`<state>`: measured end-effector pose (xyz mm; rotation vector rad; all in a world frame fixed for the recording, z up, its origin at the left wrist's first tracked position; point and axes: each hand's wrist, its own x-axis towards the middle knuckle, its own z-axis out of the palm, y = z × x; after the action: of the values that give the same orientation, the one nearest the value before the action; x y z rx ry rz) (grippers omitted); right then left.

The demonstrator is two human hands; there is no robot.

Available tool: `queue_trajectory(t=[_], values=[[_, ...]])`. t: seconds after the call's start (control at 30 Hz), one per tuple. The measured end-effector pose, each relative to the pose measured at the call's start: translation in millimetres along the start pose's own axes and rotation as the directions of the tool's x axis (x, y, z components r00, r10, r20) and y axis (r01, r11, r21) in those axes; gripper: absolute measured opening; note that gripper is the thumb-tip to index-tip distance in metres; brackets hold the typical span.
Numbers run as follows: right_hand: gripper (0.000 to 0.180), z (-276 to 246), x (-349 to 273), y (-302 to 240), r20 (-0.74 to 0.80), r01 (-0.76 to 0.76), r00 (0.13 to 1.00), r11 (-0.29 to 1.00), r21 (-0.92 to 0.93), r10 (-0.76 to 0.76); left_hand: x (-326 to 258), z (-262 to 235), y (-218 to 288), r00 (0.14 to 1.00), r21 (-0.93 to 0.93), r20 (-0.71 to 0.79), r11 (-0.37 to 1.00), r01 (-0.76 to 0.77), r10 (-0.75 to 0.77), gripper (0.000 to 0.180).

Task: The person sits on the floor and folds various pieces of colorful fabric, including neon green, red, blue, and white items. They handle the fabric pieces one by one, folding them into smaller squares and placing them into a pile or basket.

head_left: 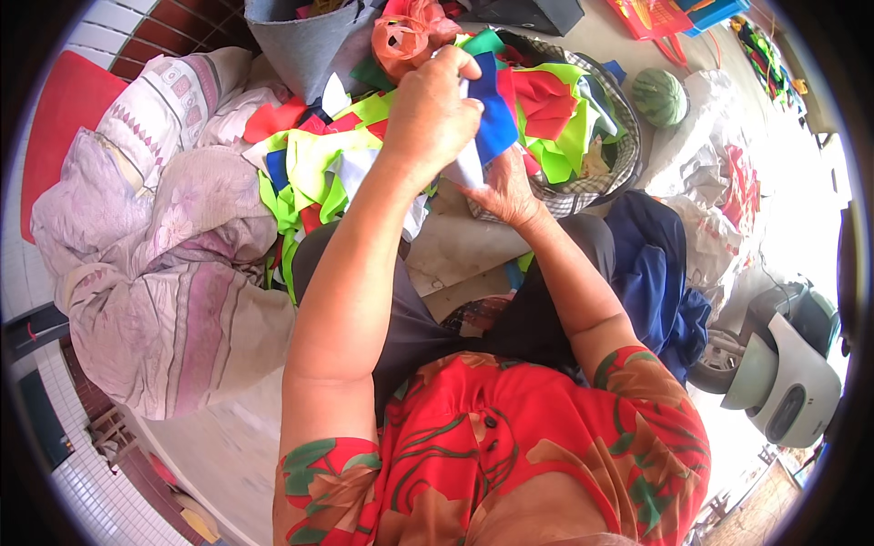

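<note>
My left hand is raised over the fabric scraps, its fingers closed on a cloth piece. A blue cloth scrap hangs beside its fingertips, against a pale grey-white cloth scrap. Lower and to the right, my right hand has its thumb against the bottom of the pale scrap; its other fingers are partly hidden behind the cloth. Left of my hands lies a heap of neon-yellow, red, white and blue scraps. Beyond my right hand, a checked fabric basket holds more neon-yellow, red and green scraps.
A grey fabric bin and a coral plastic bag stand beyond the heap. Patterned bedding is bundled at left. A watermelon, white plastic sacks, dark blue cloth and a scooter are at right.
</note>
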<state>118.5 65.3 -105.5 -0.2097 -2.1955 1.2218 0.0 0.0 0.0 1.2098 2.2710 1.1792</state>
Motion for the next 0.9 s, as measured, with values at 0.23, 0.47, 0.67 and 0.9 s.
queue_trajectory(t=[0.23, 0.47, 0.67, 0.9], values=[[0.027, -10.7, 8.6, 24.1, -0.146, -0.150, 0.978, 0.989, -0.002, 0.148, -5.1, -47.4, -10.6, 0.955, 0.604, -0.275, 0.752, 0.264, -0.114, 0.025], [0.039, -63.8, 10.3, 128.7, -0.715, -0.527, 0.661, 0.819, -0.225, 0.229, -16.6, -79.6, -28.0, 0.892, 0.778, -0.449, 0.465, 0.422, -0.058, 0.022], [0.071, -45.1, 5.0, 170.5, -0.765, -0.883, 0.399, 0.437, -0.172, 0.506, -12.7, -65.6, -18.8, 0.895, 0.795, -0.423, 0.533, 0.290, 0.144, 0.035], [0.053, -53.7, 3.8, 203.1, -0.656, -0.886, 0.345, 0.463, 0.009, 0.672, -6.7, -43.6, -9.8, 0.908, 0.728, -0.351, 0.676, 0.112, 0.228, 0.029]])
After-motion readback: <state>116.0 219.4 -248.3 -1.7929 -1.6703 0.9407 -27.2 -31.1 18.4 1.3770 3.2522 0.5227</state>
